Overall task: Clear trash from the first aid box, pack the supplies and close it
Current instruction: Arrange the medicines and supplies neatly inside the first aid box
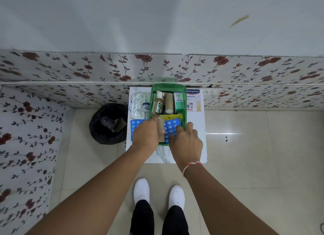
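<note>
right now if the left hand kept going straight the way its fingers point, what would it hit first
Most likely the brown bottle standing in the green box. The left hand points away from the person into the box, a cardboard tube in its grip, and its fingertip looks almost at the bottle already; depth is unclear.

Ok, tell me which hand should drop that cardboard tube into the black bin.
Left. The left hand already holds the cardboard tube, and the black bin sits on the floor on that same side. The right hand rests at the green box edge.
</note>
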